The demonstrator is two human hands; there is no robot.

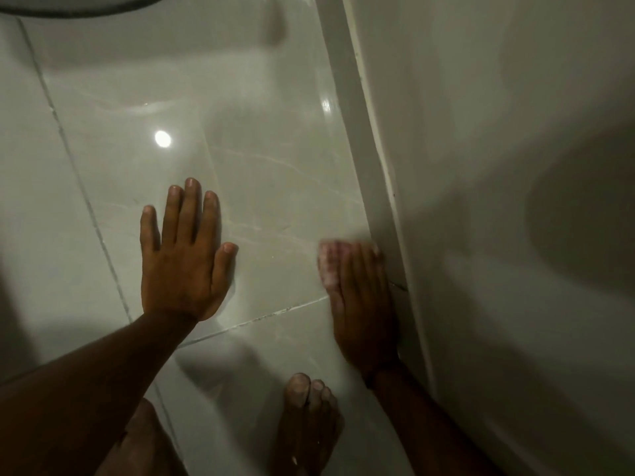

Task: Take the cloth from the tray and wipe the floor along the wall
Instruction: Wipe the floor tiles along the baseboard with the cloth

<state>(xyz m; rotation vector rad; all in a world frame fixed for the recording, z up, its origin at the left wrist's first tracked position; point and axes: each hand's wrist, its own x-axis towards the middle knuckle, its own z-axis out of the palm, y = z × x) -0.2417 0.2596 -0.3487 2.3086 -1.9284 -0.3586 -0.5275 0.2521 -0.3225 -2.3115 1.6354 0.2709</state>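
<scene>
Cloth (pixel 326 261), pinkish and blurred, is pressed to the tiled floor (pixel 268 187) at its edge beside the skirting board (pixel 371 159), mostly hidden under the right hand (pixel 364 304), whose straight fingers are held together. The left hand (pixel 182 266) is laid flat nearby, fingers slightly apart.

pink-white cloth (pixel 329 261), grey veined floor (pixel 261 173)

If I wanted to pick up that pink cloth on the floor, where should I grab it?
Probably the edge of the cloth that sticks out from under the right hand, on the side away from the baseboard. It lies flat, pressed down by that hand, and the baseboard crowds its other side. So come from above, over the open floor, and pinch that edge.
</scene>
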